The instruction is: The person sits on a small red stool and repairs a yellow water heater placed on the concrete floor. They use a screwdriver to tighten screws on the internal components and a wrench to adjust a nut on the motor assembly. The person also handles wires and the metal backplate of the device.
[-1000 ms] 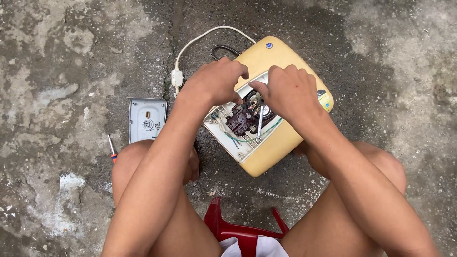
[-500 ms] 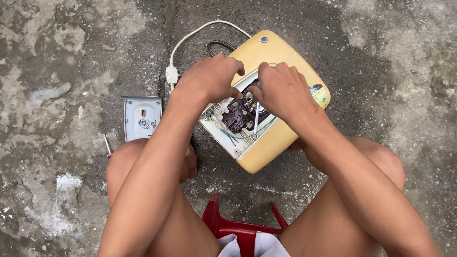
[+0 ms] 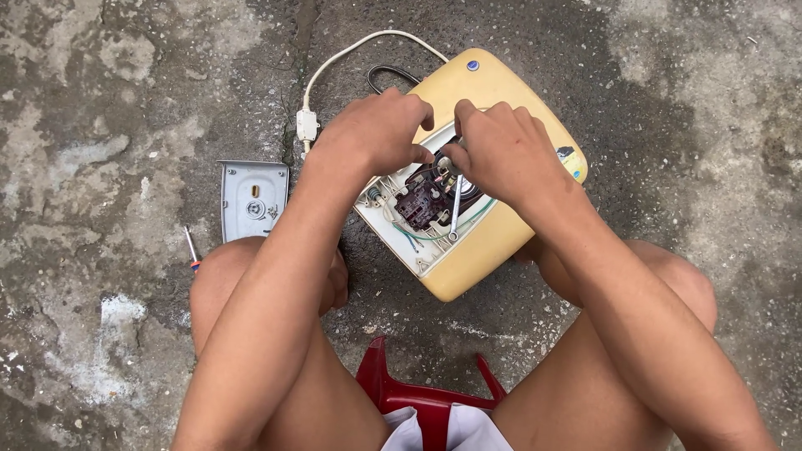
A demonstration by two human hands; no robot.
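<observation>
A cream-yellow electric water heater (image 3: 501, 92) lies on the concrete with its end compartment open, showing a dark terminal block (image 3: 418, 205) and thin wires (image 3: 418, 242). My left hand (image 3: 372, 138) rests on the compartment's upper rim with its fingers curled into the opening. My right hand (image 3: 505, 150) meets it fingertip to fingertip over the round fitting and grips a slim metal wrench (image 3: 454, 209), which points down across the compartment. The fitting under my fingers is mostly hidden.
A grey cover plate (image 3: 252, 199) lies to the left of the heater, with a small screwdriver (image 3: 192, 250) beside it. A white cord with an inline box (image 3: 307, 125) and a black cable (image 3: 386, 73) loop behind the heater. A red plastic stool (image 3: 426, 401) is under me.
Both hands stay at the open compartment. The fingertips have drawn closer together over the fitting, and the wrench has shifted slightly with my right hand.
</observation>
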